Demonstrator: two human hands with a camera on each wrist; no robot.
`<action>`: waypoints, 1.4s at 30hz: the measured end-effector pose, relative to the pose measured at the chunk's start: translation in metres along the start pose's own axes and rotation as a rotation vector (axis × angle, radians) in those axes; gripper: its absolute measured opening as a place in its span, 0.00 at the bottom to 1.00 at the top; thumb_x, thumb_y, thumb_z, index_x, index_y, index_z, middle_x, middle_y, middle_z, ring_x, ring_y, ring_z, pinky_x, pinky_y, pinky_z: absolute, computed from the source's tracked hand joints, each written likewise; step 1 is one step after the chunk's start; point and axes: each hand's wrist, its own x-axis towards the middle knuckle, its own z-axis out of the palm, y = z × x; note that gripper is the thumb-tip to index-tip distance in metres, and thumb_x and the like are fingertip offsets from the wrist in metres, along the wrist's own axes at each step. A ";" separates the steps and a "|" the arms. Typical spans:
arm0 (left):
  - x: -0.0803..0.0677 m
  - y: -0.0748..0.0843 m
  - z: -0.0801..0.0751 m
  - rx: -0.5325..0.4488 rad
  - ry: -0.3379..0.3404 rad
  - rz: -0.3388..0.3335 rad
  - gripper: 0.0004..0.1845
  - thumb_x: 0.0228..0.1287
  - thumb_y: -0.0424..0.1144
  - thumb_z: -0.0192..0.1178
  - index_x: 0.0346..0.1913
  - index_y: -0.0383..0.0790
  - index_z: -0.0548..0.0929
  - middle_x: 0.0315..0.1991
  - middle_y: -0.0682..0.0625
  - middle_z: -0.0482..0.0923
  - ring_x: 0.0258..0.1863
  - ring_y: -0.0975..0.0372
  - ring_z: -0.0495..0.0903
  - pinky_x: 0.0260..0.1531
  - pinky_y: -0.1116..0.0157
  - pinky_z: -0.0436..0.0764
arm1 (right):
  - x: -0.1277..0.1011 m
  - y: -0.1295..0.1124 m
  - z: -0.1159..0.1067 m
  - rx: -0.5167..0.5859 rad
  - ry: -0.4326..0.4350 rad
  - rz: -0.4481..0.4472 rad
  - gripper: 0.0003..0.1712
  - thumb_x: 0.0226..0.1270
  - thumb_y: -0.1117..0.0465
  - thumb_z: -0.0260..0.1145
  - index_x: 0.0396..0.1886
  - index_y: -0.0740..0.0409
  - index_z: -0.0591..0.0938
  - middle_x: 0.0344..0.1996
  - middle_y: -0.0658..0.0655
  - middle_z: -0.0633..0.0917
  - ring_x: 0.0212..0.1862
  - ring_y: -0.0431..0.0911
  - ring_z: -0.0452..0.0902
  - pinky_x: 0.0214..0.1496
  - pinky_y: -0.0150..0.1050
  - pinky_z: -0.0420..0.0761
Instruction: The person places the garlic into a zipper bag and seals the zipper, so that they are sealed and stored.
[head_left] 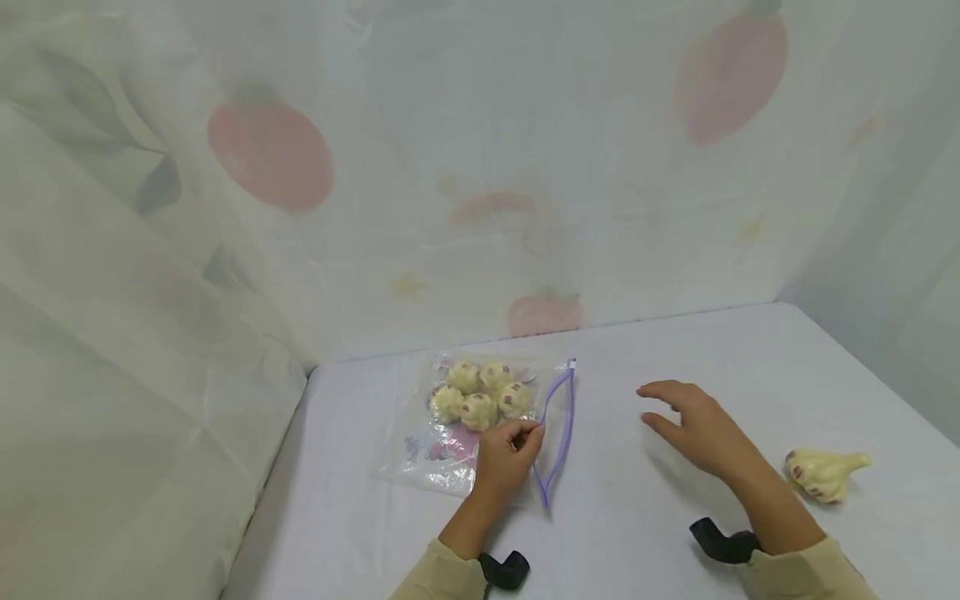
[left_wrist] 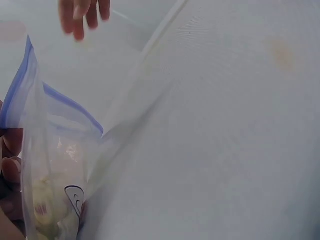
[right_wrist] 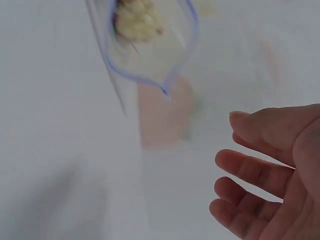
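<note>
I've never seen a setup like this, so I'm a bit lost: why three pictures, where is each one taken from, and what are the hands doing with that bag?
No machine here: a person works with bare hands. The wide picture comes from a head-worn camera; the other two from cameras strapped to each wrist. On the white table lies a clear zip bag holding several garlic bulbs. The left hand pinches the bag's purple-edged mouth, keeping it open. The right hand hovers open, holding nothing. One loose garlic bulb lies to its right.
</note>
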 end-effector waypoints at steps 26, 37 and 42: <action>-0.003 -0.021 0.005 -0.008 -0.009 -0.013 0.04 0.56 0.24 0.66 0.29 0.35 0.87 0.18 0.48 0.80 0.19 0.68 0.73 0.19 0.74 0.73 | -0.110 0.118 -0.082 -0.029 -0.112 0.480 0.59 0.65 0.43 0.67 0.77 0.68 0.43 0.63 0.82 0.66 0.56 0.75 0.65 0.44 0.65 0.72; -0.002 -0.002 0.001 -0.018 0.009 0.003 0.03 0.55 0.24 0.66 0.29 0.32 0.87 0.18 0.47 0.80 0.20 0.71 0.72 0.19 0.75 0.73 | -0.104 0.124 -0.066 0.060 -0.048 0.497 0.59 0.61 0.43 0.71 0.78 0.63 0.47 0.59 0.70 0.79 0.59 0.44 0.73 0.52 0.63 0.69; -0.001 0.000 0.001 -0.012 0.010 0.000 0.02 0.57 0.26 0.66 0.28 0.31 0.86 0.18 0.46 0.80 0.20 0.72 0.71 0.19 0.76 0.73 | -0.103 0.121 -0.064 0.093 -0.116 0.531 0.53 0.65 0.42 0.67 0.76 0.65 0.53 0.64 0.78 0.66 0.65 0.78 0.56 0.47 0.52 0.75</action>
